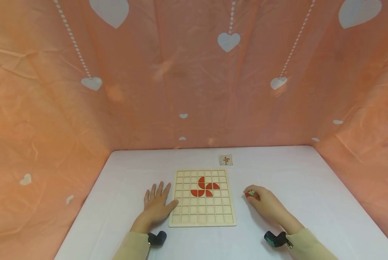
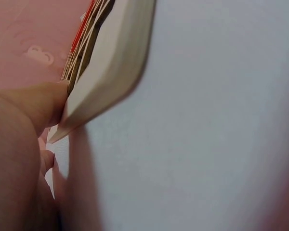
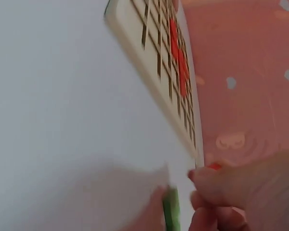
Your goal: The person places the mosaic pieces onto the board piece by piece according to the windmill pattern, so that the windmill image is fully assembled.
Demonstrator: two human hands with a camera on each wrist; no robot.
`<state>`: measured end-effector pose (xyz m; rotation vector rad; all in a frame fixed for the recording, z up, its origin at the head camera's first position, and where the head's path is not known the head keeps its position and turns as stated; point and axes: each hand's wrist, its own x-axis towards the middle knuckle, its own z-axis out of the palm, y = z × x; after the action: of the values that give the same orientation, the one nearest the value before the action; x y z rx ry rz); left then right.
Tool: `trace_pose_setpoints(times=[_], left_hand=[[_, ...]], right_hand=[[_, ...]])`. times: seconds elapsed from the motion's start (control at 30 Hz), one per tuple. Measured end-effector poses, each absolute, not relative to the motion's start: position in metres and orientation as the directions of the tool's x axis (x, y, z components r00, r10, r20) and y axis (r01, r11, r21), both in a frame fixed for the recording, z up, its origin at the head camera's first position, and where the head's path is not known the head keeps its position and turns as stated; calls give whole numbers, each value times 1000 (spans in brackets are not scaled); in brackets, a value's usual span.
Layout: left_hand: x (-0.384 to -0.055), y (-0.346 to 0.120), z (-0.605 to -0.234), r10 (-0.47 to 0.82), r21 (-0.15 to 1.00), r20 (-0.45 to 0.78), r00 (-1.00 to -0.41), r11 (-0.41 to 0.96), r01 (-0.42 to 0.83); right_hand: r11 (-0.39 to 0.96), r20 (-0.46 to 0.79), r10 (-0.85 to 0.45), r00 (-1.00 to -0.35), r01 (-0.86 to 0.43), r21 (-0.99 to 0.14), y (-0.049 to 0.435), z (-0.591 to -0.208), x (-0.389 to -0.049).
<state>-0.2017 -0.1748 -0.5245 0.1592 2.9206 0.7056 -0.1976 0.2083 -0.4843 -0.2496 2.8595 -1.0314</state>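
The fingers of the right hand (image 1: 264, 203) are drawn together, thumb against forefinger, pinching a small red piece (image 1: 248, 195); a green piece (image 3: 172, 211) also shows at these fingers, though it is blurred in the right wrist view and I cannot tell how it is held. This hand is above the counter (image 1: 125, 180), just beside the right edge of a wooden grid board (image 1: 201, 220) and apart from it. The fingers of the left hand (image 1: 156, 207) are straight and spread wide, holding nothing, and its thumb rests on the board's left edge. The board lies flat between the hands, with red curved tiles (image 1: 197, 193) forming a pinwheel in its upper middle cells. Near its far edge, toward the right, lies a small square card (image 1: 229, 163) printed with a similar pinwheel on a grid. A dark device (image 1: 157, 238) sits at each wrist, next to pale yellow sleeves (image 1: 133, 247). Behind the white-covered counter hangs an orange-pink curtain (image 1: 194, 90) with pale hearts.
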Motion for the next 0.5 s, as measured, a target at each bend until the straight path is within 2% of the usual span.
trace_pose_setpoints(times=[0.13, 0.37, 0.5], left_hand=[[-201, -175, -524, 130, 464, -101, -986, 883, 69], [-201, -174, -525, 127, 464, -104, -986, 883, 65], [-201, -174, -525, 128, 471, -103, -986, 880, 65]], right_hand=[[694, -16, -135, -991, -83, -715, 191, -489, -199], [691, -1, -130, -992, -90, -718, 171, -497, -202], [635, -14, -126, -992, -70, -769, 159, -495, -202]])
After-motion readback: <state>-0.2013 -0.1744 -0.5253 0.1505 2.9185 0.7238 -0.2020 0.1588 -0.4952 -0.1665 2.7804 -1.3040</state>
